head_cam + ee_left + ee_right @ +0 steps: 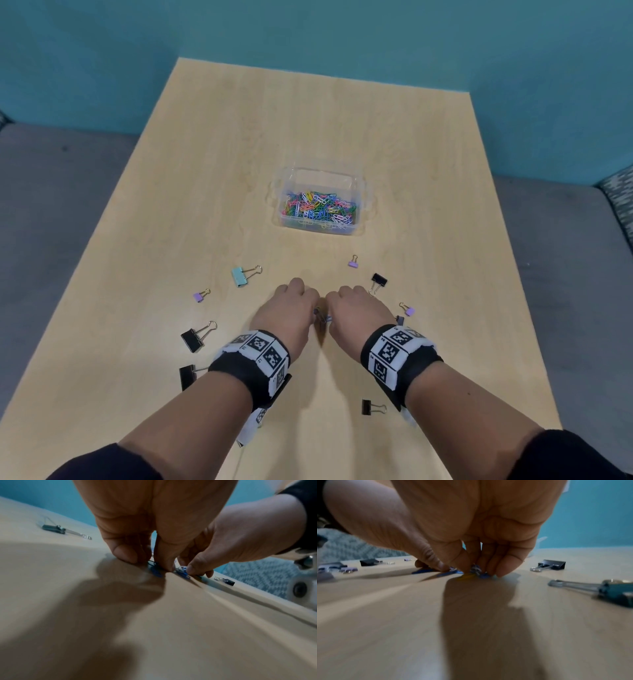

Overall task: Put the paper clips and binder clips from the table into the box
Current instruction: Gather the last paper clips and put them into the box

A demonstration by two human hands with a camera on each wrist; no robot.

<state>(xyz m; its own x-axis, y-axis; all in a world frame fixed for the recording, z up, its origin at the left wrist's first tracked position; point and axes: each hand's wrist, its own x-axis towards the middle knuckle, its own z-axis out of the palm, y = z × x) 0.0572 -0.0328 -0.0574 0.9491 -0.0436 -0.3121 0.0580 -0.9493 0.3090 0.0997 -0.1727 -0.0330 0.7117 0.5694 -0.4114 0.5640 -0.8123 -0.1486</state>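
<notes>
A clear plastic box (359, 192) holding several coloured paper clips stands mid-table. Nearer me, my left hand (301, 305) and right hand (346, 305) meet knuckle to knuckle over a small cluster of paper clips (322, 317) on the wood. In the left wrist view my left hand (147, 562) pinches blue paper clips (155, 571) against the table. In the right wrist view my right hand (471, 570) pinches blue and white paper clips (476, 570). Several binder clips lie around the hands, among them a teal one (239, 277) and a black one (379, 280).
Small purple binder clips (353, 263) (198, 296) (409, 311) and black ones (192, 339) (187, 376) (367, 407) are scattered on the near half of the table (308, 113). A teal wall stands behind, and grey floor lies on both sides.
</notes>
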